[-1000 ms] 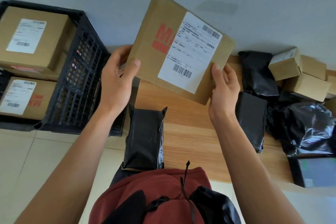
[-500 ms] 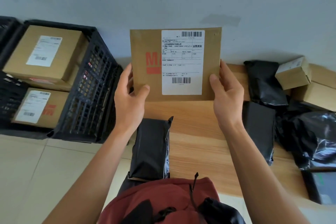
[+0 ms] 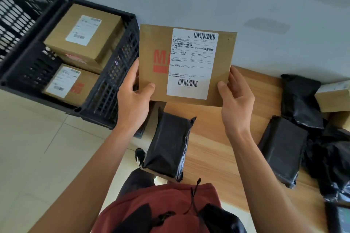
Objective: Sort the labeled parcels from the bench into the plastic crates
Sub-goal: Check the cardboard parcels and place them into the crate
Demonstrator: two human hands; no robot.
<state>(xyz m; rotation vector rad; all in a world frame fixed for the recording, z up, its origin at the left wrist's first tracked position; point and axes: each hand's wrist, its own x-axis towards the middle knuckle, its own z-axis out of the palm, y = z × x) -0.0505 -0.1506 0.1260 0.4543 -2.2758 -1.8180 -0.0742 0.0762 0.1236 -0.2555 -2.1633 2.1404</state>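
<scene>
I hold a flat brown cardboard parcel (image 3: 157, 43) with a white barcode label and red print upright above the wooden bench (image 3: 212, 134). My left hand (image 3: 132, 100) grips its lower left edge and my right hand (image 3: 236, 98) grips its lower right edge. A black plastic crate (image 3: 111, 85) stands on the floor to the left and holds two labeled brown boxes, one at the back (image 3: 83, 34) and one in front (image 3: 70, 85). Another black crate (image 3: 17, 17) stands further left.
Black poly-bag parcels lie on the bench: one near the front edge (image 3: 168, 143), two to the right (image 3: 282, 147) (image 3: 301, 100), and a crumpled heap (image 3: 333, 166). Small brown boxes (image 3: 333, 98) sit at the far right. A pale wall rises behind; tiled floor lies at left.
The parcel has turned from tilted to level with its label facing me. The view has swung left, showing more of the crates.
</scene>
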